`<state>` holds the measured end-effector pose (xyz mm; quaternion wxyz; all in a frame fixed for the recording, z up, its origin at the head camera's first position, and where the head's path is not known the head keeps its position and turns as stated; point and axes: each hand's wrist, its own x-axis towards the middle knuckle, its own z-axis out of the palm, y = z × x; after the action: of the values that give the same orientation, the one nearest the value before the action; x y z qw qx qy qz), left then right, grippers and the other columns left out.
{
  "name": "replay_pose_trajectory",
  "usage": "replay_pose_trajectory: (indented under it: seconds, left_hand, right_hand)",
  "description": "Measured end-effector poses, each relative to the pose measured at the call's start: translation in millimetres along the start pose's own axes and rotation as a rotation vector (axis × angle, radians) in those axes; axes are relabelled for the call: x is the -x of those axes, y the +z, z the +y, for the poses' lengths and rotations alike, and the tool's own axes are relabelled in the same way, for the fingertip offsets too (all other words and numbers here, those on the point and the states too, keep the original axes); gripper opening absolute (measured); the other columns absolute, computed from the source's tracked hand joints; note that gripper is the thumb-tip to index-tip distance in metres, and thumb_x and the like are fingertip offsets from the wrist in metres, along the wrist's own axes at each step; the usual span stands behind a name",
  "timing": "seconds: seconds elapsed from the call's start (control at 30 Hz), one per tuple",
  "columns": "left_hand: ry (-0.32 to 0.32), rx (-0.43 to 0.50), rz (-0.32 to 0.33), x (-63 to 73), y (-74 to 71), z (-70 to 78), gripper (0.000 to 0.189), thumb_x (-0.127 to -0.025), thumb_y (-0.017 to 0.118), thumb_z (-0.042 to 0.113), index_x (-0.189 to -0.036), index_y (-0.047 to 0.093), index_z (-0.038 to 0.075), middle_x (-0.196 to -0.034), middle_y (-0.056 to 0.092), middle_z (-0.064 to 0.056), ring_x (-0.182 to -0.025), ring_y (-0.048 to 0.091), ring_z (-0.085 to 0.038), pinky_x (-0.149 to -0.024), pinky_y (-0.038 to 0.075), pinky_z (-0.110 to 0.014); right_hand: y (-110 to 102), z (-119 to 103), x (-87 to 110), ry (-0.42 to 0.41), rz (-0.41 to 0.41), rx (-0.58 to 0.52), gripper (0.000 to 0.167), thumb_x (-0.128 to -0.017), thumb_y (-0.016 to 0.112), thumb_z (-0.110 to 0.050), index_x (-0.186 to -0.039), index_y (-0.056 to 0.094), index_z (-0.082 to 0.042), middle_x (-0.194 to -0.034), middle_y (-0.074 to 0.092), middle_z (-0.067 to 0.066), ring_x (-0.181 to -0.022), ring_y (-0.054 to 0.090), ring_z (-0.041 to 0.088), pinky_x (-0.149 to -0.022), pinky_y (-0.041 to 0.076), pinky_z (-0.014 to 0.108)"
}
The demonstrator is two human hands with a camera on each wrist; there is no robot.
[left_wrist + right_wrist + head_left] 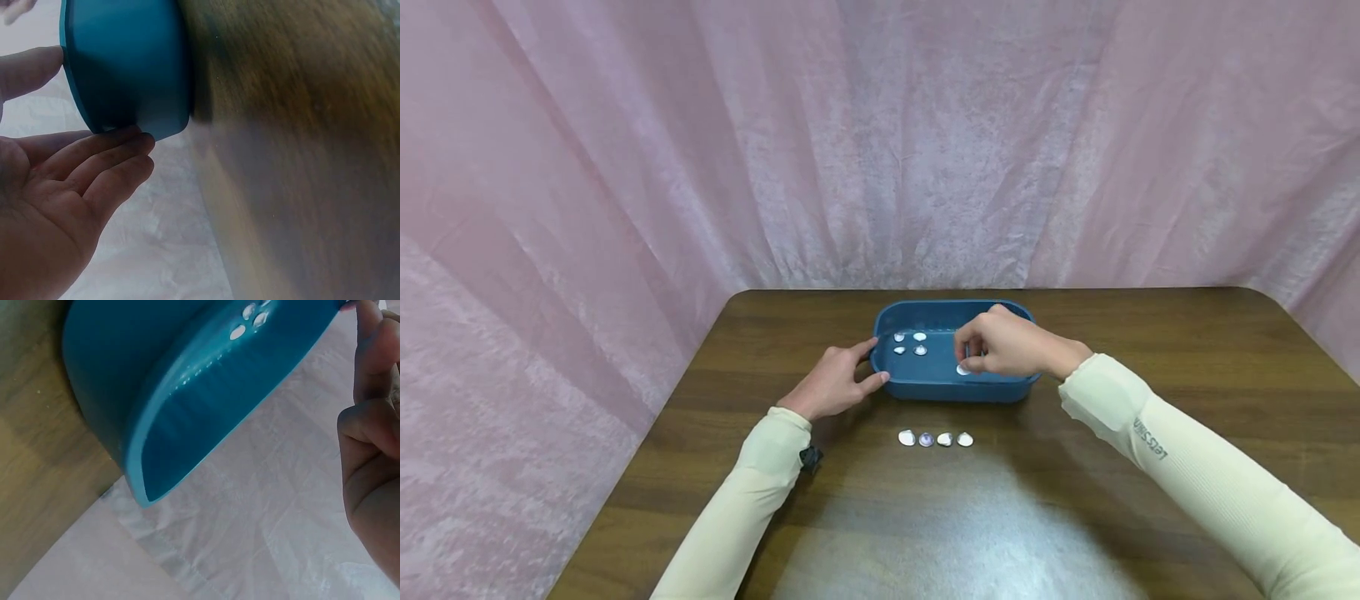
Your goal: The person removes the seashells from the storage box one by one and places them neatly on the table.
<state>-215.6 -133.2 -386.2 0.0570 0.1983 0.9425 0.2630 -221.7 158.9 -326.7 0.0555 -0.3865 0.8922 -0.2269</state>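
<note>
1. Left arm (733, 517) reaches forward, slanting inward; left grip (831, 385) has nearly straight fingers, thumb spread apart from them.
2. Right arm (1210, 483) reaches diagonally leftward; right grip (1011, 343) has curled fingers, pinching downward.

Left hand (831, 383), right hand (1007, 343): both bare. Left sleeve (730, 512), right sleeve (1213, 479): pale yellow-cream, close-fitting. Right one finely ribbed, dark lettering (1150, 439) near cuff (1097, 392), roughly "LetsSlim". Small black piece (811, 459) at left wrist, detail unclear.
</note>
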Motion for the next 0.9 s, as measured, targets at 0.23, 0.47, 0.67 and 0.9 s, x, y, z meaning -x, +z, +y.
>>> replay_pose_trajectory:
  seconds: [0.23, 0.47, 0.67, 0.9]
  left_hand:
    - [0.005, -0.008, 0.003, 0.7, -0.6, 2.5, 0.07, -0.098, 0.064, 0.037, -0.153, 0.039, 0.001, -0.15, 0.052, -0.017, -0.136, 0.056, -0.029, -0.11, 0.048, -0.046]
    - [-0.004, -0.007, 0.001, -0.5, -0.4, 1.7, 0.07, -0.098, 0.064, 0.036, -0.154, 0.039, 0.002, -0.15, 0.052, -0.017, -0.136, 0.056, -0.029, -0.11, 0.049, -0.046]
    - [0.0, -0.011, -0.004, -0.9, -0.7, 1.0, 0.07, -0.098, 0.063, 0.037, -0.154, 0.038, 0.002, -0.15, 0.052, -0.016, -0.136, 0.055, -0.028, -0.11, 0.049, -0.046]
    - [0.015, -0.016, 0.012, -0.8, -1.3, 0.6, 0.07, -0.098, 0.064, 0.037, -0.153, 0.039, 0.001, -0.148, 0.054, -0.018, -0.136, 0.055, -0.029, -0.11, 0.048, -0.046]
  right_hand:
    - [11.2, -1.9, 15.8, -0.024, 0.006, 0.016, 0.016, -0.089, 0.073, -0.011, -0.078, 0.07, -0.021, -0.068, 0.07, -0.01, -0.057, 0.054, -0.001, -0.057, 0.046, 0.02]
    - [19.7, -1.9, 30.3, -0.049, 0.02, 0.041, 0.018, -0.087, 0.073, -0.009, -0.076, 0.069, -0.022, -0.066, 0.067, -0.014, -0.059, 0.052, -0.006, -0.06, 0.045, 0.018]
    - [27.2, 0.3, 39.7, -0.057, 0.03, 0.042, 0.019, -0.085, 0.074, -0.006, -0.074, 0.068, -0.021, -0.06, 0.063, -0.012, -0.055, 0.046, -0.007, -0.057, 0.043, 0.016]
    - [36.0, 1.8, 45.9, -0.061, 0.04, 0.093, 0.02, -0.083, 0.075, -0.006, -0.073, 0.067, -0.022, -0.057, 0.058, -0.018, -0.056, 0.046, -0.009, -0.056, 0.043, 0.015]
